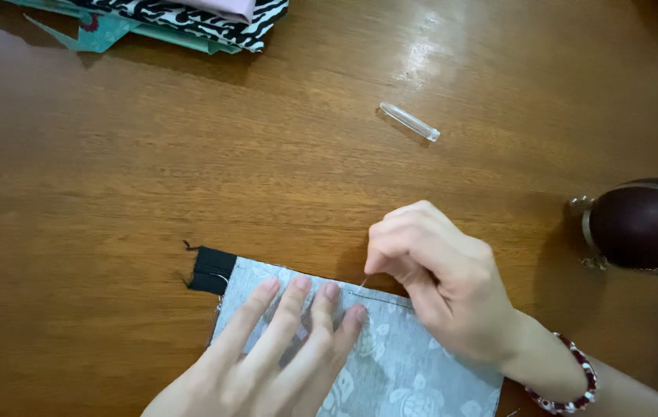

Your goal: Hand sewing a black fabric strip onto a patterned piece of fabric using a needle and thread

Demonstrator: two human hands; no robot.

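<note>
The right hand (441, 282) is curled into a closed grip, thumb and forefinger pinched on what looks like a thin needle (363, 283); it is too fine to be sure. The grip sits at the top edge of a grey cloth (406, 363) with a pale leaf print, lying flat on the desk (113, 193). A dark thread (383, 298) runs along the cloth just under the grip.

Just left of the grip, the left hand (267, 355) lies open and flat on the cloth, fingers spread, holding nothing. Further left, a black tab (211, 270) sticks out from the cloth's corner.

Above the grip and well apart lies a clear tube (409, 122). To its right stands a dark round vessel (642, 225) with metal trim. A beaded bracelet (576, 382) circles the right wrist. Folded fabrics (182, 22) lie at the far left.
</note>
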